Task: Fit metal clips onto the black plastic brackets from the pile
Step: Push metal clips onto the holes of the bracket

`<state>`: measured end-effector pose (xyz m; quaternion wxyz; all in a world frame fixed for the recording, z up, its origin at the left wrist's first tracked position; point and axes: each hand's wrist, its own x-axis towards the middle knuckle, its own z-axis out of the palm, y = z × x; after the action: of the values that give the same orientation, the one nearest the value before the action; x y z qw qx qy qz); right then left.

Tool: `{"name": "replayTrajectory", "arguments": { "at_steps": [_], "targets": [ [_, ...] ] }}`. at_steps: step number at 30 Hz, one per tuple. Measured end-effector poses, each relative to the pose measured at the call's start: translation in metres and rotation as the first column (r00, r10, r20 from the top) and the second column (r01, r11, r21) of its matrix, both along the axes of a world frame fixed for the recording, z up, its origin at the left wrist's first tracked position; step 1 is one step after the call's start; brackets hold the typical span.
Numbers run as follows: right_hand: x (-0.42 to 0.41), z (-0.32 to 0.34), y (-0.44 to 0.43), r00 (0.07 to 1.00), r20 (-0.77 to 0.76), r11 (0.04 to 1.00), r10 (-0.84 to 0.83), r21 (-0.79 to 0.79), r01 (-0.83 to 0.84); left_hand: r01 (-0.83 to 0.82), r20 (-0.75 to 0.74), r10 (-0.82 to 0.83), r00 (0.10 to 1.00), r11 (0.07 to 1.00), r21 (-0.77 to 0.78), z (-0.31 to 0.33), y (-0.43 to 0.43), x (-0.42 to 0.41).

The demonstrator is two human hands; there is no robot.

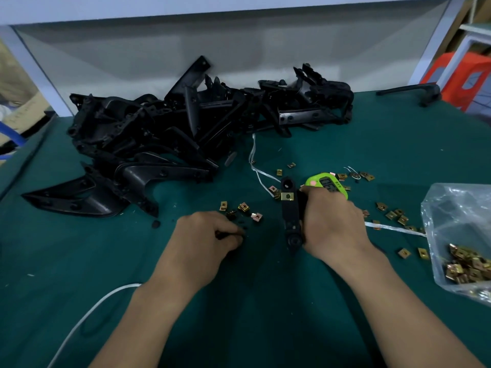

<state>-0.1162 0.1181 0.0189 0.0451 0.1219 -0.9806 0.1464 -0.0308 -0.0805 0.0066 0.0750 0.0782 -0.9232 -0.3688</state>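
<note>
My right hand (pixel 333 221) grips a narrow black plastic bracket (pixel 290 208) held upright over the green mat. A brass metal clip (pixel 287 196) sits on the bracket near its top. My left hand (pixel 210 236) lies on the mat with its fingers curled, pinching something small and dark that I cannot make out. Loose brass clips (pixel 243 208) lie just beyond its fingertips. The pile of black brackets (pixel 172 128) fills the back left of the table.
A clear plastic bag of clips (pixel 462 245) lies at the right edge. Behind my right hand sits a green counter device (pixel 328 183). More clips (pixel 393 212) are scattered right. White cords (pixel 255 166) cross the mat. One lone black part (pixel 414 92) rests far right.
</note>
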Motion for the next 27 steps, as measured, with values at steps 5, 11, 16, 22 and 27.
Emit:
{"name": "replayTrajectory", "arguments": {
  "at_steps": [5,11,16,22,27],
  "targets": [
    [0.001,0.001,0.001,1.000,-0.028,1.000,0.013,-0.001,-0.013,-0.119,-0.068,0.156,0.985,0.917,0.382,0.003,0.013,0.001],
    [0.005,0.001,-0.002,0.995,-0.070,0.998,0.065,-0.012,-0.066,-0.085,0.052,0.082,0.995,0.480,0.873,0.006,0.027,0.001],
    [0.007,0.003,-0.004,0.995,-0.053,0.996,0.084,-0.037,-0.086,-0.130,0.123,0.043,0.991,0.397,0.908,0.007,0.026,0.001],
    [0.007,0.005,-0.004,0.995,-0.055,0.996,0.079,-0.036,-0.081,-0.099,0.116,-0.010,0.993,0.448,0.888,0.012,0.030,0.005],
    [0.007,0.004,-0.005,0.995,-0.063,0.996,0.081,-0.023,-0.083,-0.092,0.123,-0.039,0.992,0.453,0.887,0.015,0.034,0.006]
  ]
}}
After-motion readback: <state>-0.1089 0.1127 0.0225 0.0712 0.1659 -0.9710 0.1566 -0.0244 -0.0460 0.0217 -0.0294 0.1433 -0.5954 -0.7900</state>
